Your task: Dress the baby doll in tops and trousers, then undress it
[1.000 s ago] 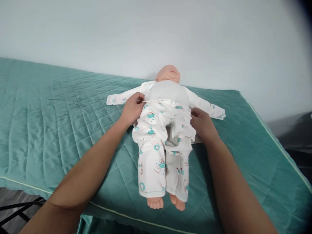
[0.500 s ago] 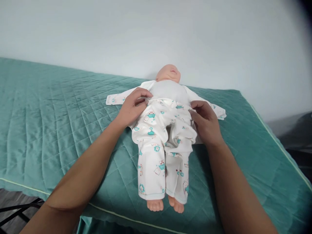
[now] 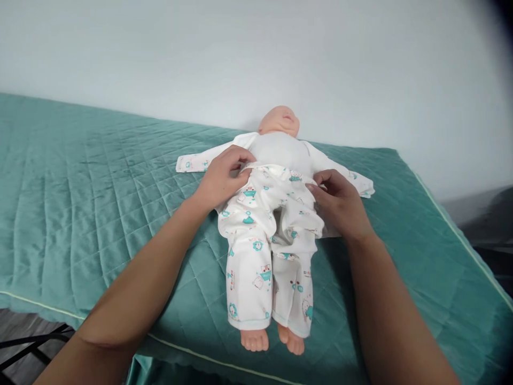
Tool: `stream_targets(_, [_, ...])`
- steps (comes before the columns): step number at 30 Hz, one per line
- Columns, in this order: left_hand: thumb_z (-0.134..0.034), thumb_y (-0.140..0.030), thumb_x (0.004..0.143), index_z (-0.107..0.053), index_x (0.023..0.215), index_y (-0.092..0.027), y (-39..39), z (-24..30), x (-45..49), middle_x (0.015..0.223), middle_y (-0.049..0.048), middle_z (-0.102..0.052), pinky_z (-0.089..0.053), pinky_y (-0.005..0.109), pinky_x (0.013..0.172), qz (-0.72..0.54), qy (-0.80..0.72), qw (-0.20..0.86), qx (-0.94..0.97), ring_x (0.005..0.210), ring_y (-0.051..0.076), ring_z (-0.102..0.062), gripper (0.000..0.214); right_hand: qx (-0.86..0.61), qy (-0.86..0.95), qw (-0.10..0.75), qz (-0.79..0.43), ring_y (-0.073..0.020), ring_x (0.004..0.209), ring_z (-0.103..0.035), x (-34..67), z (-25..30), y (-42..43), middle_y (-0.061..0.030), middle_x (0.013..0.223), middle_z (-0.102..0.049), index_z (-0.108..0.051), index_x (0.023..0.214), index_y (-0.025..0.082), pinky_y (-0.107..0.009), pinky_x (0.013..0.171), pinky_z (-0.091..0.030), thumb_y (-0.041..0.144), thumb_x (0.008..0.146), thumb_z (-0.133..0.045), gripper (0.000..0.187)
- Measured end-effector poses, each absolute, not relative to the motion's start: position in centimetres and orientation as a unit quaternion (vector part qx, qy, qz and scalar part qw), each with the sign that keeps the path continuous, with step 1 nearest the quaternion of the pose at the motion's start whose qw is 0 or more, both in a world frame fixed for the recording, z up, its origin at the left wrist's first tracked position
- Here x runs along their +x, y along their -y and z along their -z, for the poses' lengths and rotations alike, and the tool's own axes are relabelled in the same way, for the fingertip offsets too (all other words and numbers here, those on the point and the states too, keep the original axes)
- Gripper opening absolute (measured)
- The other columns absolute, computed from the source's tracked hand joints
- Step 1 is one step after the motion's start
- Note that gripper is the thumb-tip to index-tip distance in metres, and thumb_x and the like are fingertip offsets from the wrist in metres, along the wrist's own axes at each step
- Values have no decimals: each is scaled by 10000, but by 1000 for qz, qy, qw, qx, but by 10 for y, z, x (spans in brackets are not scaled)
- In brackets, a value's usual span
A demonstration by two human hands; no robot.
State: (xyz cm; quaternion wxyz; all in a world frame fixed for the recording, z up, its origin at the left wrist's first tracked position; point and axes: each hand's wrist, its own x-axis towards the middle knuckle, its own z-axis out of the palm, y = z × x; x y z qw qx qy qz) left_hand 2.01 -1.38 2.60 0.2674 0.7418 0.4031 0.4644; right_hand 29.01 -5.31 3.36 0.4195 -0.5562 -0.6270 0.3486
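Note:
A baby doll (image 3: pixel 278 123) lies on its back with its feet toward me. It wears a white top (image 3: pixel 280 149) with printed sleeves spread out to both sides. White baby pants (image 3: pixel 256 230) with teal and brown animal prints cover its legs down to the ankles. At the waistband's left side, my left hand (image 3: pixel 228 174) is closed on the cloth between thumb and fingers. My right hand (image 3: pixel 339 200) pinches the pants at the opposite hip. Part of the waistband is hidden by the fingers.
The doll rests on a green quilted cover (image 3: pixel 100 203) with pale piping along its edge. A plain wall (image 3: pixel 200 59) stands behind. Dark metal legs (image 3: pixel 34 342) and a grey floor show at the lower left.
Both hands stay at the waistband. The left hand has shifted slightly to the right, its thumb now further over the pants' front. The doll lies almost as before.

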Motion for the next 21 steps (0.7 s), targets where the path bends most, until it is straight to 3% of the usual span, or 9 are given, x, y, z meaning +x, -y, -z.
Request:
stream_targets(7, [-541,-270,942,-641,979,-207,12,-20,24,996,31,-703,-495,303,860,-467,-443,227,731,919,172,-620,124,-521,622,439,-386,-105,579,-359,294,-28,51,41,705,-427,-560,855,250,-251,510,-293,434,830,-726,249])
stream_targets(16, [-552,-313,964,-576,921,-219,-5,-16,25,828,2,-619,-436,300,732,-464,-460,310,691,785,167,-556,106,-497,579,478,-435,-81,507,-304,292,-23,47,51,661,-379,-564,778,242,-237,438,-265,497,817,-765,327])
stream_targets(21, [-567,-313,953,-585,918,-215,-13,-15,26,834,1,-608,-434,285,727,-468,-443,362,674,789,160,-542,106,-536,581,495,-360,-105,548,-364,288,-22,42,32,655,-434,-591,746,238,-249,467,-304,496,830,-743,311])
